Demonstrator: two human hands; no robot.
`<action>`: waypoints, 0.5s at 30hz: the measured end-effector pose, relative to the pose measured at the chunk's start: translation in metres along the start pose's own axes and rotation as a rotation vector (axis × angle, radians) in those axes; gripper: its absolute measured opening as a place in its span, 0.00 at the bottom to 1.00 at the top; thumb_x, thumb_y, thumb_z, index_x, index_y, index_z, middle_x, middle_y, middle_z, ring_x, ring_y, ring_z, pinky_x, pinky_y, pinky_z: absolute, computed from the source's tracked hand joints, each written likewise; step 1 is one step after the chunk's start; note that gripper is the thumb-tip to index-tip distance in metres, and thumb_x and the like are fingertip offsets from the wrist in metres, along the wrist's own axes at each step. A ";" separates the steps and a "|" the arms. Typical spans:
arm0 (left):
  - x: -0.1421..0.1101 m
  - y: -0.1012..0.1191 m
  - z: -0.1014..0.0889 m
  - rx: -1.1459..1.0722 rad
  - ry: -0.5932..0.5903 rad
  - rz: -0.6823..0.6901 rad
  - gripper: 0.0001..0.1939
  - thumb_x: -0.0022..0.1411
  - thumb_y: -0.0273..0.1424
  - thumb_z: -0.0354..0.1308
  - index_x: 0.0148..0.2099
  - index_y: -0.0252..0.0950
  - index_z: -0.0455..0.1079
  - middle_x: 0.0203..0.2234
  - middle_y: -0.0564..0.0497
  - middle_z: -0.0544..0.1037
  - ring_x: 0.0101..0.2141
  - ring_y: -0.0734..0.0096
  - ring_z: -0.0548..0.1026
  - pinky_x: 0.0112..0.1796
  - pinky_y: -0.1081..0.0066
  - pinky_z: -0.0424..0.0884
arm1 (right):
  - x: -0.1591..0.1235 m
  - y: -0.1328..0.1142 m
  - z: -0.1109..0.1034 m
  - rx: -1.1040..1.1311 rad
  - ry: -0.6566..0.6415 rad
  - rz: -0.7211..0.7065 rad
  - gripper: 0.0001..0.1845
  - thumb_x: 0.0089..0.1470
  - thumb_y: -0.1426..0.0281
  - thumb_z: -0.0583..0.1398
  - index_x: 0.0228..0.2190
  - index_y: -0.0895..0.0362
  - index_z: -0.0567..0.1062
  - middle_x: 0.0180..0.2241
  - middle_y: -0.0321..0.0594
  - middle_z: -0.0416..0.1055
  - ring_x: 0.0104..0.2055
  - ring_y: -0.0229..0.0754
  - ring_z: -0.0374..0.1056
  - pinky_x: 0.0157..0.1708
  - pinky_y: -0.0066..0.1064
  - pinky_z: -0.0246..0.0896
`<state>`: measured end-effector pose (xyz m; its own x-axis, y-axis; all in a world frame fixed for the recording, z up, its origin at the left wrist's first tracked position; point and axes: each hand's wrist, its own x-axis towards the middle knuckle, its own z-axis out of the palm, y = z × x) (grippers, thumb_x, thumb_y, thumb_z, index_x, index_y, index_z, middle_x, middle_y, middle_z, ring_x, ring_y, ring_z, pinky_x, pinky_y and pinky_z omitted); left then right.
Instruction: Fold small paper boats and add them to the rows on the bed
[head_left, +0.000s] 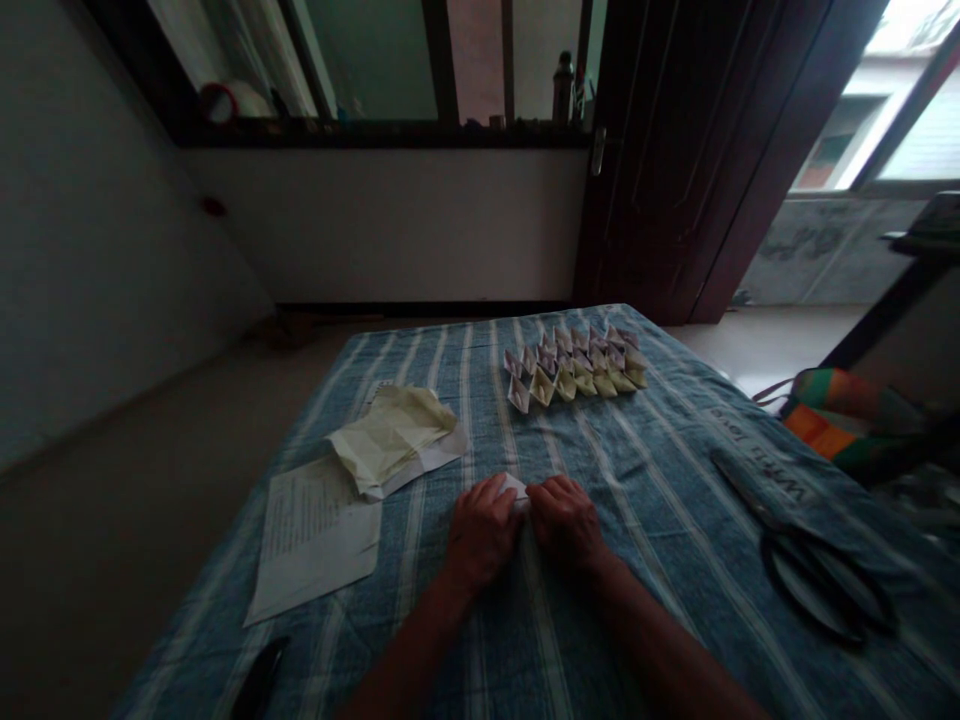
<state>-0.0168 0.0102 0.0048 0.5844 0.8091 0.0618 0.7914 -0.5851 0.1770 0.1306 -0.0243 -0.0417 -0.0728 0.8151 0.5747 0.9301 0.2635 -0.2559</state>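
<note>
Close to the middle of the table, a small folded piece of white paper (514,487) shows between my two hands. My left hand (484,530) has its fingers closed on the paper's left side. From the other side my right hand (566,520) grips it, fingers curled in. Most of the paper is covered by the fingers. Beyond the hands stand rows of folded paper pieces (566,384), pointed at the top, some whitish and some yellowish.
Creased yellowish sheets (394,430) and a printed sheet (319,530) lie at the left. Black-handled scissors (799,545) rest at the right, and a dark object (259,680) near the front left. A blue striped cloth (442,640) covers the table. Behind is a dark door (667,150).
</note>
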 end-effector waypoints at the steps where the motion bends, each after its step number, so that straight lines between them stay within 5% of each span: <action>1: 0.001 -0.001 -0.001 0.002 -0.014 0.001 0.13 0.65 0.32 0.51 0.49 0.36 0.70 0.56 0.42 0.69 0.54 0.55 0.67 0.53 0.56 0.64 | 0.000 0.000 0.000 0.008 0.004 0.000 0.09 0.52 0.78 0.55 0.27 0.54 0.72 0.26 0.38 0.69 0.32 0.42 0.62 0.33 0.31 0.52; 15: 0.019 0.003 -0.022 0.066 -0.101 0.069 0.07 0.62 0.26 0.51 0.38 0.35 0.71 0.40 0.44 0.75 0.42 0.59 0.71 0.42 0.64 0.68 | 0.000 0.005 0.002 0.052 0.030 0.009 0.10 0.52 0.78 0.54 0.29 0.54 0.73 0.26 0.37 0.68 0.32 0.42 0.61 0.32 0.31 0.52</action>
<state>-0.0080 0.0249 0.0283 0.6505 0.7589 -0.0286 0.7566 -0.6444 0.1110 0.1340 -0.0219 -0.0442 -0.0534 0.8019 0.5950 0.9106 0.2836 -0.3005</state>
